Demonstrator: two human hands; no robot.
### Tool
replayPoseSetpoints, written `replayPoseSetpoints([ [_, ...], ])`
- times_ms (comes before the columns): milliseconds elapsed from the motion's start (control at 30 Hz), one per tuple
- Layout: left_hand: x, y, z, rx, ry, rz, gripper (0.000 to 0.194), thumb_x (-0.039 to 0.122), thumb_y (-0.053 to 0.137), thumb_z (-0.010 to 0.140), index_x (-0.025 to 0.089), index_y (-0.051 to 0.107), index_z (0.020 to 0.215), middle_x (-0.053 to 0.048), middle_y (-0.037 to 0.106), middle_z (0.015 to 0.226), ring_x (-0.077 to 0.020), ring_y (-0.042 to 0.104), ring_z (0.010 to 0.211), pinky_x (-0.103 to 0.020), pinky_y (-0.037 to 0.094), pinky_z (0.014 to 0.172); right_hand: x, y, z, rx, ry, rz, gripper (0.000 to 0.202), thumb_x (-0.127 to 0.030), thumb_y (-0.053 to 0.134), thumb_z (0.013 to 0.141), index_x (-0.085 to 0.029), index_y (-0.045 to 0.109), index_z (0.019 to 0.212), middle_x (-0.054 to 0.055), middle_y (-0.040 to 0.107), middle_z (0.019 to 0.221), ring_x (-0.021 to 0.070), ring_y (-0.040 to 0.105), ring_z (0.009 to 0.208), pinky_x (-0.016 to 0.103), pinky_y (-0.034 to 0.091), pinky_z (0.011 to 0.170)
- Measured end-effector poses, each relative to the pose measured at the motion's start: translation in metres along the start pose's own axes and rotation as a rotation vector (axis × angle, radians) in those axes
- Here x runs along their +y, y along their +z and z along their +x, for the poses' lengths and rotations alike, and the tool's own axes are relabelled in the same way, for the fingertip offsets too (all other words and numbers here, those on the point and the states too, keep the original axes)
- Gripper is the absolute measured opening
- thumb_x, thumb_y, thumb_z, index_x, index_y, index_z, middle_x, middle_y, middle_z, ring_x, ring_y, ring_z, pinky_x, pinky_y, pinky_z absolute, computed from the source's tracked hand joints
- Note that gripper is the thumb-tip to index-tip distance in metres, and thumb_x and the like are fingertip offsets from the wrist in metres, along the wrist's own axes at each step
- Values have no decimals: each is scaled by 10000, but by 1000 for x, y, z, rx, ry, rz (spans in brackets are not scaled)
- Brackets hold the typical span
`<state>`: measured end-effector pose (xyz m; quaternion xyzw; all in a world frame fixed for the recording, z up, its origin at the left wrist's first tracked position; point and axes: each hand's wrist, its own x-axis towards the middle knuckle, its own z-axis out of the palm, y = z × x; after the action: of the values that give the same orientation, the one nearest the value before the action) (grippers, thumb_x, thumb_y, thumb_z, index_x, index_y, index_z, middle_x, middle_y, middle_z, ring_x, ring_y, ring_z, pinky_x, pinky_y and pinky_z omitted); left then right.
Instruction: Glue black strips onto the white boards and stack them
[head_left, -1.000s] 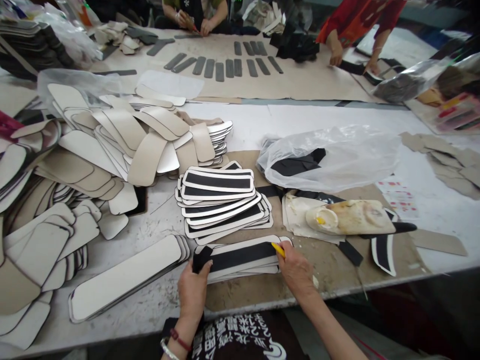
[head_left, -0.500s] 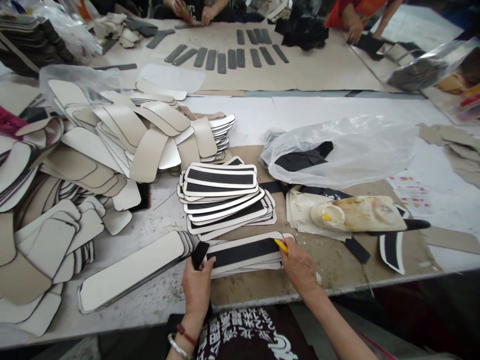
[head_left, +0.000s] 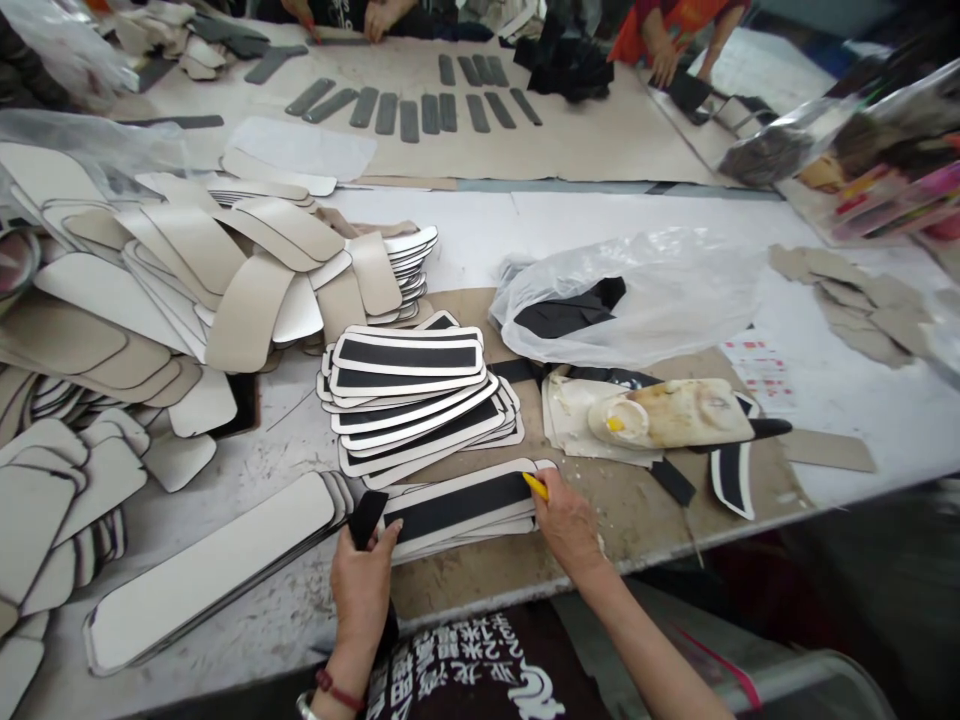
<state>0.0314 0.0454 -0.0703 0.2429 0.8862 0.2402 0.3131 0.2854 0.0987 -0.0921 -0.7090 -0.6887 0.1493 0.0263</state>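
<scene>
1. Pinching a floppy black strip (head_left: 367,518), the left hand (head_left: 364,580) has a narrow grip.
2. The right hand (head_left: 568,525) grips a slim yellow tool (head_left: 535,486), its tip by the right end of a flat black band (head_left: 456,507).
3. That band lies on a white, round-cornered panel (head_left: 469,522) between both hands, near the table's (head_left: 285,612) front edge.
4. Behind sits a pile of black-banded white panels (head_left: 412,385).
</scene>
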Motion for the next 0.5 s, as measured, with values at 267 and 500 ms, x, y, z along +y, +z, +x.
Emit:
replayPoseSetpoints([
  [267, 1, 2, 4, -15, -9, 45, 377, 507, 659, 599, 220, 501, 785, 10, 566, 665, -227, 554, 670, -334, 387, 641, -3, -4, 4, -73, 35, -10, 116, -198, 499, 854, -202, 513, 969, 24, 669, 747, 201, 636, 658, 271, 293, 536],
  [500, -1, 2, 5, -11, -1, 11, 391, 515, 663, 586, 222, 505, 790, 12, 557, 651, -227, 547, 662, -336, 389, 644, -3, -6, 5, -115, 46, 12, 118, -198, 494, 854, -205, 497, 972, 24, 661, 748, 206, 631, 665, 270, 274, 534],
])
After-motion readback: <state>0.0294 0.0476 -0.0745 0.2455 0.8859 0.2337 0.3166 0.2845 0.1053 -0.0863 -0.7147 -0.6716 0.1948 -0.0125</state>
